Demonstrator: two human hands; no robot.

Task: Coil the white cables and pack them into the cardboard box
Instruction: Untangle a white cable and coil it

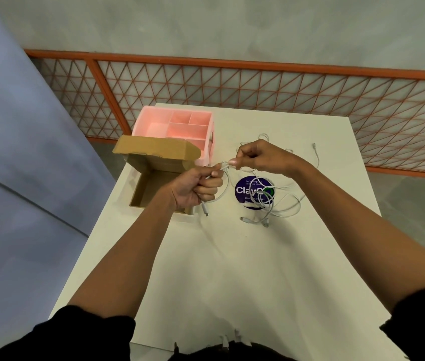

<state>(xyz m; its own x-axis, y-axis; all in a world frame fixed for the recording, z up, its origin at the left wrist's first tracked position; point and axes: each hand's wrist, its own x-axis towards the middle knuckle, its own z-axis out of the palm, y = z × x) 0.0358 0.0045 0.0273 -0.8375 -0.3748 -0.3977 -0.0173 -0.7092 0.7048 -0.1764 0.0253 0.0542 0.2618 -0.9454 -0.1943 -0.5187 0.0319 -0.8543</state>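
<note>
At the left edge of the white table (232, 269) the cardboard box (154, 188) stands open, its lid flap tipped back against the pink compartment organiser (177, 126) behind it, and the part of its floor that shows is bare. Just right of the box the left hand (195, 188) is closed into a fist around a white cable (223, 190), one plug (205, 210) hanging below the fist. The right hand (258, 156) pinches the same cable between thumb and forefinger, close to the left thumb, the other fingers curled. Farther right, loose white cables (284, 204) lie tangled over a round purple sticker (254, 190). By the look of it, the first coil is only being started: next the right hand must draw slack free of the tangle and lay loops into the left fist.
</note>
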